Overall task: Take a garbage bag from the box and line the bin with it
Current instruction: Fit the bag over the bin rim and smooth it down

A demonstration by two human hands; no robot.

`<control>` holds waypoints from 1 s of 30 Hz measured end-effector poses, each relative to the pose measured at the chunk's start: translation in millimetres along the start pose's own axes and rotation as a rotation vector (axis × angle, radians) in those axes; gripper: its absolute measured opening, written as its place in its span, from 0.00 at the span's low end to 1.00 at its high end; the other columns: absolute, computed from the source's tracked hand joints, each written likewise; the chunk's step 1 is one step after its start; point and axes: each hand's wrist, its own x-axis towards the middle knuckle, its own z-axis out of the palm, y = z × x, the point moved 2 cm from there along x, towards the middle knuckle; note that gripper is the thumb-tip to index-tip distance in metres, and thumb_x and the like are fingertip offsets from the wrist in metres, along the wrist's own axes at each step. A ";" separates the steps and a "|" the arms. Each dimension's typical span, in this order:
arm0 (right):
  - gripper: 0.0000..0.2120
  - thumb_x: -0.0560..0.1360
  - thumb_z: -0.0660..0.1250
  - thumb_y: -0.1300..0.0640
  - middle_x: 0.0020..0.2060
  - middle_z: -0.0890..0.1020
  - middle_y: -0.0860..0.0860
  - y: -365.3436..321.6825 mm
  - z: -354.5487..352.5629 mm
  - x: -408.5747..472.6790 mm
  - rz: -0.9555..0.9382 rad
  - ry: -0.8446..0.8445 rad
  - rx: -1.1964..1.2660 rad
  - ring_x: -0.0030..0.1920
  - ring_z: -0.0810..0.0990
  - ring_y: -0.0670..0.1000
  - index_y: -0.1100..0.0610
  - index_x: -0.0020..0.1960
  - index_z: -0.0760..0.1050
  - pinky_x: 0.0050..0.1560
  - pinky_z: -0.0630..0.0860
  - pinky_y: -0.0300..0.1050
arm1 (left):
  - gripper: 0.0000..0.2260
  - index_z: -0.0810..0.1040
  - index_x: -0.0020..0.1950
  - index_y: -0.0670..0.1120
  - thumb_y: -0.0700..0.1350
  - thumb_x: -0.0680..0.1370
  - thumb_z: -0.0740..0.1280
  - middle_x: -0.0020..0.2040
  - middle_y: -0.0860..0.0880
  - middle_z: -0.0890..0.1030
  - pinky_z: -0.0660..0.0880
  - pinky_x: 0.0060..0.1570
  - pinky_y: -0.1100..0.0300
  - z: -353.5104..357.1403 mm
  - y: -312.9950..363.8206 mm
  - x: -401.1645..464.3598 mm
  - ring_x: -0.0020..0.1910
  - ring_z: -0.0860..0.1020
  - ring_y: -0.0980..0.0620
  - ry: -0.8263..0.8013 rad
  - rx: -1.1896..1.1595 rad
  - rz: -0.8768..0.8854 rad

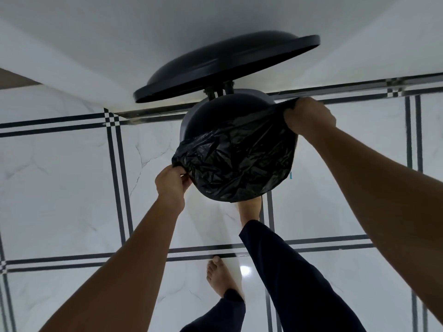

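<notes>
I see the black garbage bag (236,161) stretched over the near part of the bin (191,118) mouth, under the raised lid (215,65). My left hand (171,185) pinches the bag's edge at the near-left rim; my right hand (309,116) is clamped on the edge at the far-right rim.

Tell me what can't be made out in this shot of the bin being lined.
- Head view: bin's inside, dark and partly draped by the garbage bag.
- Pedal, hidden by bag and foot.
- Left hand and right hand: fingers curled into plastic.
</notes>
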 end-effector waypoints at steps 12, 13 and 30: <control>0.17 0.74 0.62 0.54 0.53 0.80 0.57 -41.7 21.5 -9.2 -0.290 0.125 0.233 0.57 0.78 0.61 0.56 0.60 0.78 0.46 0.73 0.47 | 0.04 0.82 0.47 0.52 0.51 0.77 0.71 0.44 0.57 0.84 0.79 0.53 0.60 25.7 12.2 -10.0 0.47 0.82 0.57 0.274 0.320 0.496; 0.18 0.74 0.62 0.53 0.54 0.80 0.57 -45.2 21.5 -10.3 -0.332 0.129 0.215 0.58 0.77 0.61 0.55 0.62 0.78 0.49 0.75 0.49 | 0.05 0.82 0.48 0.52 0.51 0.79 0.70 0.44 0.57 0.83 0.78 0.53 0.59 22.9 11.9 -7.3 0.47 0.82 0.56 0.292 0.363 0.540; 0.42 0.76 0.65 0.39 0.81 0.55 0.62 -27.6 57.0 -21.6 -0.710 0.155 -0.164 0.82 0.52 0.61 0.58 0.82 0.55 0.80 0.54 0.57 | 0.06 0.80 0.52 0.44 0.44 0.83 0.64 0.44 0.56 0.80 0.78 0.54 0.55 34.0 46.5 4.1 0.42 0.77 0.60 0.339 0.433 0.637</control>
